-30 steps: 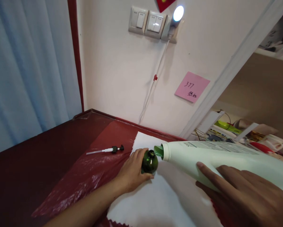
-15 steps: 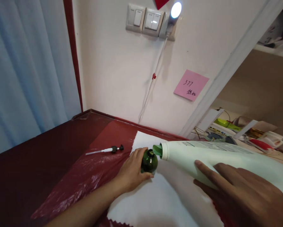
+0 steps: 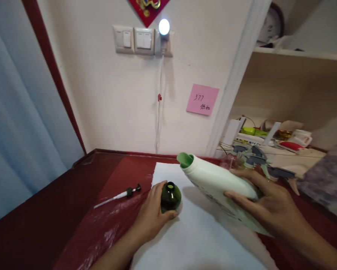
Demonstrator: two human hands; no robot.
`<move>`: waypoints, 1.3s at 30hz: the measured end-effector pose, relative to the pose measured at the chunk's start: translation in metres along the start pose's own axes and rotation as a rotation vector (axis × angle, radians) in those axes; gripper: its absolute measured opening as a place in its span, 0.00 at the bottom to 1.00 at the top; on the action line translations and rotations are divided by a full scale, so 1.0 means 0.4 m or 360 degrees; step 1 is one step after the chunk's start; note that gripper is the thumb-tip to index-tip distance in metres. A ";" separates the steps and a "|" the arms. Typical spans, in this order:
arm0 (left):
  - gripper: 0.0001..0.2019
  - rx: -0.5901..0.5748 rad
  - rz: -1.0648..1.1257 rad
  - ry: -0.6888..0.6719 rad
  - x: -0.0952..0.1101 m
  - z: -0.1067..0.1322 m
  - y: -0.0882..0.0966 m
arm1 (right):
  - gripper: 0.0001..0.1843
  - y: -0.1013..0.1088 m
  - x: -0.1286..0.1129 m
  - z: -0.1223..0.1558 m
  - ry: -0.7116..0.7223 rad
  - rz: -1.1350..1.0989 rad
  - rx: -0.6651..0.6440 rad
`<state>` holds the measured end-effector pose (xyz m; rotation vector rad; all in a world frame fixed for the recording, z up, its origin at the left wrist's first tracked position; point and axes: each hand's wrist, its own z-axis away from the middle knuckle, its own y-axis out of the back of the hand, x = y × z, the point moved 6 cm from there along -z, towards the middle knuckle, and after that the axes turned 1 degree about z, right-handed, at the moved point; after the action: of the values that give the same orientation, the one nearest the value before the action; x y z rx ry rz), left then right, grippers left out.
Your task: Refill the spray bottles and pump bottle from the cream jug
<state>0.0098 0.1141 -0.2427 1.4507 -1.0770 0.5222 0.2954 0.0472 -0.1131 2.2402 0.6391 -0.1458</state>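
Note:
My left hand [image 3: 153, 215] is wrapped round a small dark green bottle [image 3: 170, 195] that stands upright with its mouth open on a white cloth [image 3: 191, 240]. My right hand [image 3: 265, 204] grips a large white refill bottle [image 3: 219, 183] with a green spout [image 3: 184, 159]. The big bottle is tilted, its spout raised up and to the right of the small bottle's mouth, not touching it. A pump head with a long white tube [image 3: 119, 195] lies on the red plastic sheet [image 3: 112, 221] left of my left hand.
The dark red table [image 3: 30, 232] meets a white wall with switches [image 3: 133, 39], a lit plug-in light [image 3: 164, 28] and a pink note [image 3: 202, 99]. A blue curtain [image 3: 13, 112] hangs at left. Spray-trigger bottles [image 3: 253, 157] and shelf clutter [image 3: 283, 135] stand at right.
The big bottle's spout has lifted away from the small green bottle's mouth and the bottle has tilted more upright. The view has shifted, showing more of the shelf at right.

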 end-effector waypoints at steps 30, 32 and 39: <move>0.63 -0.0020 0.0046 0.0052 -0.030 -0.007 0.092 | 0.31 -0.113 0.083 0.147 -0.0693 -0.0682 0.0547; 0.44 0.0108 -0.0203 0.0063 -0.039 -0.014 0.171 | 0.30 -0.061 0.048 0.158 -0.0491 -0.0450 0.0750; 0.21 0.0081 -0.1179 0.0140 -0.118 -0.031 0.302 | 0.21 -0.061 -0.175 0.186 0.0505 -0.0491 0.0647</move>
<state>-0.1108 0.1553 -0.2152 1.7200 -0.3986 0.0769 0.2300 -0.0207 -0.1594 2.5634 1.2193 -0.0774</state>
